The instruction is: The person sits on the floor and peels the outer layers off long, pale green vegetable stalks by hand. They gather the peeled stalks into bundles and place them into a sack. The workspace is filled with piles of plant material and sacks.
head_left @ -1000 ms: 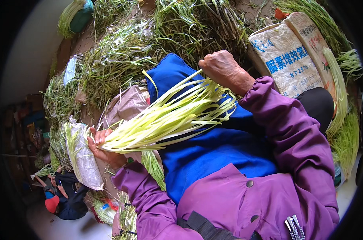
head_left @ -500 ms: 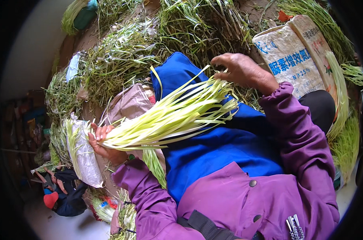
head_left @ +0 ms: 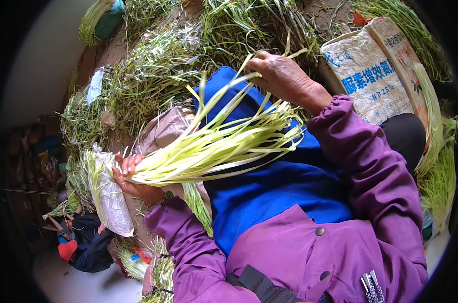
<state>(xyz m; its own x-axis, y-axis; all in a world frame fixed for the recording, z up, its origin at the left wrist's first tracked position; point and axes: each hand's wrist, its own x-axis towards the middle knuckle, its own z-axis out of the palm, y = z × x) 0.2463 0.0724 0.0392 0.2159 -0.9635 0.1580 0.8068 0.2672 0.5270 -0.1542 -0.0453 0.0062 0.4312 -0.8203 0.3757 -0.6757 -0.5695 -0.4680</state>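
My left hand (head_left: pixel 135 179) is closed round the base of a bunch of pale yellow-green leafy stalks, likely yellow chives (head_left: pixel 224 151). The bunch lies slantwise over the blue apron (head_left: pixel 289 187) on my lap, its leaf tips fanned out toward the right. At the upper middle, my right hand (head_left: pixel 284 76) pinches a few leaf tips between thumb and fingers. Those leaves are pulled up and apart from the rest of the bunch. Behind my left hand stands a white wrapped bundle (head_left: pixel 113 197) with pale stalks beside it.
Heaps of loose green leaves (head_left: pixel 153 76) cover the ground ahead. A printed woven sack (head_left: pixel 365 76) is at the right, with more pale stalks (head_left: pixel 430 126) along it. At the lower left a person in a red cap (head_left: pixel 67 249) sits low. A brownish sack (head_left: pixel 163 129) lies beyond the bunch.
My right hand has moved slightly up and left and now has hold of a few leaf tips, lifting them away from the bunch. My left hand keeps its grip on the base.
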